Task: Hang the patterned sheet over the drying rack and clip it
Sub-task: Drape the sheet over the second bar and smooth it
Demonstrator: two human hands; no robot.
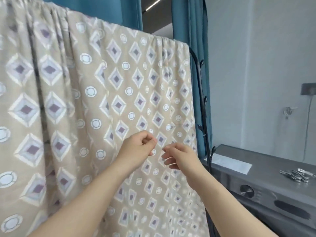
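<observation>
The beige patterned sheet, printed with purple diamonds and white circles, hangs draped over the top bar of the black drying rack and fills the left and middle of the view. My left hand is held in front of the sheet with its fingers curled and nothing visible in them. My right hand hovers just to its right, fingers loosely bent, holding nothing. Several metal clips lie on the grey washing machine at the right.
Blue curtains hang behind the rack. A white paper lies on the washing machine top. A tap and a cable are on the white wall at the right.
</observation>
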